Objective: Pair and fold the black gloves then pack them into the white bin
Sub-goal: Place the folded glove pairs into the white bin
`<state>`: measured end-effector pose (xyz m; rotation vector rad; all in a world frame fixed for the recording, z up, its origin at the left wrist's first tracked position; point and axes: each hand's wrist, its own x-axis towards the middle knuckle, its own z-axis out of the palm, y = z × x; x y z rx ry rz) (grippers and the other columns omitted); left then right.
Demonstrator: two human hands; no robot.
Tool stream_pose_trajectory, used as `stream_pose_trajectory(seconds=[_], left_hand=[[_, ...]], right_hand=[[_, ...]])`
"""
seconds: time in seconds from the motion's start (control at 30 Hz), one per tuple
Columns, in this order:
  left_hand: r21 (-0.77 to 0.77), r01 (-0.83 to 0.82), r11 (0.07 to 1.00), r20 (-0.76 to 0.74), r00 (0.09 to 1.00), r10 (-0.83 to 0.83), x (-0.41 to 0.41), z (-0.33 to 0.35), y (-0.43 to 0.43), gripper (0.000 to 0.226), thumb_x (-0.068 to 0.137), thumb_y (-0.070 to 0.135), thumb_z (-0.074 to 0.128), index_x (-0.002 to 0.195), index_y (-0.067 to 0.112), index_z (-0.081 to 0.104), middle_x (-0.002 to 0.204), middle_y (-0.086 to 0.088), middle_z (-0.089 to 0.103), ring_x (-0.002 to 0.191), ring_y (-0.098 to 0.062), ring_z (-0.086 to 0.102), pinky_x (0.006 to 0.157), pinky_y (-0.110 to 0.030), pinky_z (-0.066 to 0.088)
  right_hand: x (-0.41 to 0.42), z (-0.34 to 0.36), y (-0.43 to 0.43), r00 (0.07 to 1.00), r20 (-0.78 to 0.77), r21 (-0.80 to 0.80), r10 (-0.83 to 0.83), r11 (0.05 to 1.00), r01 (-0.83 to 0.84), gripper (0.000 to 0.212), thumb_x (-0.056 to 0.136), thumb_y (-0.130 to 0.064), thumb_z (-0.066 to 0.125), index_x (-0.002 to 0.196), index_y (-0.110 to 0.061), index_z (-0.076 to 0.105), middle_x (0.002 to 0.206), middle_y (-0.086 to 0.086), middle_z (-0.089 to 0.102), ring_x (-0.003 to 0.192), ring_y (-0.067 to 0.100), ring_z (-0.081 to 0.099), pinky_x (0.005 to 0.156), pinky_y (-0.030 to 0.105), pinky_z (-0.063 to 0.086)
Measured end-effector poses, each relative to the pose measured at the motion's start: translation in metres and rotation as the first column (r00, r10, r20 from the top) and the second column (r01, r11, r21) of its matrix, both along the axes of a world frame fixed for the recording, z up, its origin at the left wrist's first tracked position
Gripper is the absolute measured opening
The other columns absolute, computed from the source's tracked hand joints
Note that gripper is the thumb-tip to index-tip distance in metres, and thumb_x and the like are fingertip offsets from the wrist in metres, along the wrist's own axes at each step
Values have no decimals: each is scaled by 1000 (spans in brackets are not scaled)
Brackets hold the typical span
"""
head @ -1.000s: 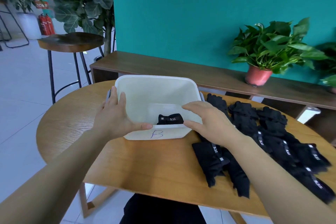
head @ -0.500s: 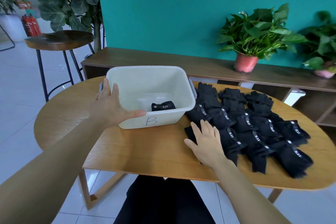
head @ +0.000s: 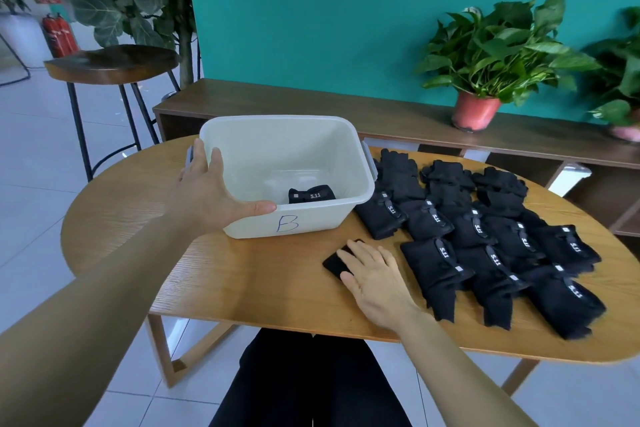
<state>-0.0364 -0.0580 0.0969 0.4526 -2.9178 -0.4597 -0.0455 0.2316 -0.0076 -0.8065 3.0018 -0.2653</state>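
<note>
Black, soft and limp, the glove (head: 337,262) under my flat, unclenched right fingers (head: 358,253) wants pinching at its cuff.

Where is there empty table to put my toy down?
Bare wood lies left of the white bin, beyond the left hand, and along the near edge between the bin and the right hand. Right of the bin it is crowded with rows of black gloves.

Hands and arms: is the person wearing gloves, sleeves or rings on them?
No. The left hand and right hand are bare, with no gloves, rings or watch to see. Both forearms are bare too; no sleeves show in view.
</note>
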Motion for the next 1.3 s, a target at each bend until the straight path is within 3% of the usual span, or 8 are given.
stream_pose_trajectory(seconds=[0.13, 0.23, 0.37, 0.5, 0.63, 0.77, 0.97, 1.3], left_hand=[[-4, 1, 1000, 16, 1000, -1, 4, 2, 2, 147, 44, 96, 51, 157, 18, -4, 163, -2, -19, 151, -33, 6, 116, -50, 25], [9, 6, 1000, 27, 1000, -6, 4, 4, 4, 147, 45, 95, 51, 157, 17, -6, 163, -3, -21, 151, -33, 3, 117, -51, 24], [5, 1, 1000, 34, 999, -1, 4, 4, 5, 146, 47, 94, 51, 157, 16, -7, 162, -4, -23, 152, -30, -1, 118, -50, 19], [-17, -2, 1000, 19, 1000, 2, 0, 1, 1, 148, 45, 98, 48, 157, 16, -5, 163, -5, -22, 152, -28, -2, 118, -50, 19], [-26, 5, 1000, 2, 1000, -5, -2, -5, -3, 152, 40, 102, 43, 157, 17, -4, 163, -5, -21, 152, -29, 1, 119, -49, 18], [-29, 8, 1000, -15, 1000, -9, -3, -7, -5, 153, 38, 102, 41, 157, 16, -3, 163, -6, -20, 152, -29, 1, 119, -49, 16], [-19, 13, 1000, -15, 1000, -13, -5, -7, -5, 153, 36, 102, 41, 156, 18, -4, 163, -6, -19, 152, -30, 3, 118, -50, 18], [-3, 18, 1000, -30, 999, -18, -3, -4, -4, 152, 38, 99, 44, 156, 18, -5, 163, -6, -19, 152, -26, -5, 119, -50, 16]], right_hand=[[6, 1, 5, 986, -23, -142, 166, 976, -167, 42, 100, -16, 41, 139, -26, 54, 154, -5, 39, 146, 12, 23, 118, 32, -2], [7, 5, 7, 969, -82, -146, 233, 959, -243, 49, 91, 3, 52, 128, -27, 65, 145, -7, 51, 144, 14, 29, 119, 36, 0], [5, 13, 5, 945, -254, -224, 208, 938, -266, 52, 78, 12, 60, 114, -24, 72, 125, -6, 67, 132, 18, 44, 115, 43, 22], [11, 29, -12, 930, -365, -298, 50, 940, -168, 37, 80, -1, 70, 113, -20, 72, 93, -6, 69, 102, 21, 56, 87, 28, 35], [16, 42, -30, 994, -90, 17, -60, 998, 62, 52, 97, -32, 56, 146, -29, 40, 134, 3, 43, 125, 24, 35, 98, 33, 34], [14, 41, -39, 981, 153, 162, -119, 982, 93, 55, 100, -32, 50, 151, -34, 28, 153, 4, 24, 138, 26, 22, 111, 42, 27], [4, 42, -43, 942, 316, 185, -111, 981, 54, 52, 100, -24, 52, 148, -33, 35, 147, 5, 29, 134, 27, 27, 112, 46, 30], [1, 40, -46, 946, 300, 158, -119, 985, 74, 35, 97, -18, 57, 131, -20, 49, 130, 8, 35, 123, 26, 35, 99, 42, 44]])
